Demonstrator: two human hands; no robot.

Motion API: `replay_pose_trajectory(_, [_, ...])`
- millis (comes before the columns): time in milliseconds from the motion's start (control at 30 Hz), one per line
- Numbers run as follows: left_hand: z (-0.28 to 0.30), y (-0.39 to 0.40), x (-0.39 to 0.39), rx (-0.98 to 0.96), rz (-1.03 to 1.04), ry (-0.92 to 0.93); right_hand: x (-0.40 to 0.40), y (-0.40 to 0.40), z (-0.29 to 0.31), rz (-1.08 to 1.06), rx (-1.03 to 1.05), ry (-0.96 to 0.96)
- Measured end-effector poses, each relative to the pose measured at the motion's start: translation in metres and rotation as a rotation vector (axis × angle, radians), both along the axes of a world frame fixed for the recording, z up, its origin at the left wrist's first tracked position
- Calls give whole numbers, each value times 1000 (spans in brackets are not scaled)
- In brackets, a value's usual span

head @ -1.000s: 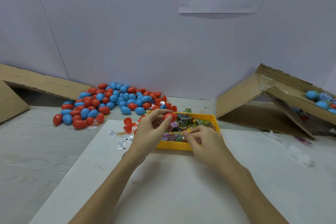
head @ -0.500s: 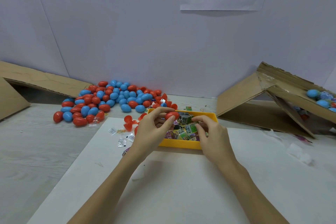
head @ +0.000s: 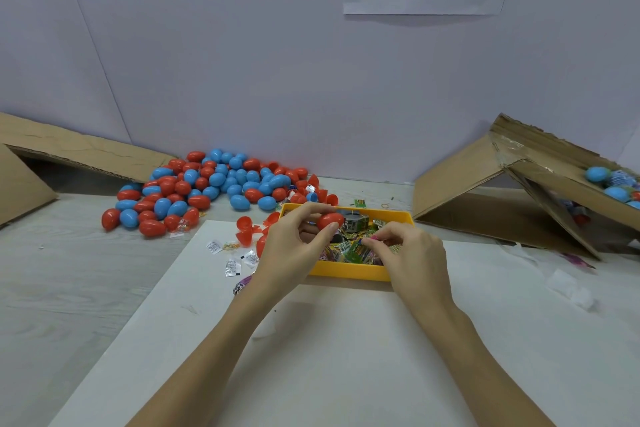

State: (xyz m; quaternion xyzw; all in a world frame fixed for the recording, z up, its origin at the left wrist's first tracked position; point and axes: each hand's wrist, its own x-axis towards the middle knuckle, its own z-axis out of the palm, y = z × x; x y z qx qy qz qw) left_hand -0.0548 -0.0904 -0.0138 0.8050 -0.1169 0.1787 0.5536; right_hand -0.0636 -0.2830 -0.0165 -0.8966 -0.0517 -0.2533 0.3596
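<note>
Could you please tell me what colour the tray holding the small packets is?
The tray is yellow; head view.

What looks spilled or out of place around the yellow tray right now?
Small white sachets lie scattered on the white sheet left of the yellow tray, beside loose red egg halves. The cardboard box at right is tipped over, its flap taped and ragged.

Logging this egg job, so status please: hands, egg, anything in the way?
Left hand grips red egg over yellow tray. Right hand pinches small packet inside the tray. No obstruction seen between the hands.
</note>
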Motion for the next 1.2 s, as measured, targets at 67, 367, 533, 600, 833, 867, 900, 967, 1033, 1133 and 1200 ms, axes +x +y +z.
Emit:
replay_pose_trajectory(67, [1, -1, -1, 0, -1, -26, 1, 0, 0, -29, 6, -37])
replay_pose_trajectory(367, [2, -4, -4, 34, -12, -129, 3, -5, 2, -19, 163, -14])
replay_pose_trajectory(533, [1, -8, -6, 108, -5, -217, 2, -1, 3, 48, 306, 43])
replay_pose_trajectory(600, [1, -9, -6, 106, -4, -223, 0, 3, 7, 135, 510, 118])
replay_pose_trajectory(833, [2, -5, -5, 32, -39, -121, -6, 15, 11, 319, 715, 244])
replay_pose_trajectory(867, [2, -5, -5, 41, -39, -116, -6, 14, 12, 322, 667, 226])
replay_pose_trajectory(900, [2, -3, -4, 65, -33, -126, -6, 12, 13, 323, 595, 196])
replay_pose_trajectory(967, [2, -2, -4, 150, -17, -175, -6, 9, 15, 326, 396, 114])
replay_pose_trajectory(1033, [2, -2, -4, 206, -24, -206, -6, 8, 15, 326, 218, 52])
replay_pose_trajectory(1133, [3, -2, -4, 171, -40, -198, -6, 9, 13, 281, 204, 44])
replay_pose_trajectory(1200, [5, -2, -5, 65, -47, -141, -5, 7, 11, 247, 303, 65])
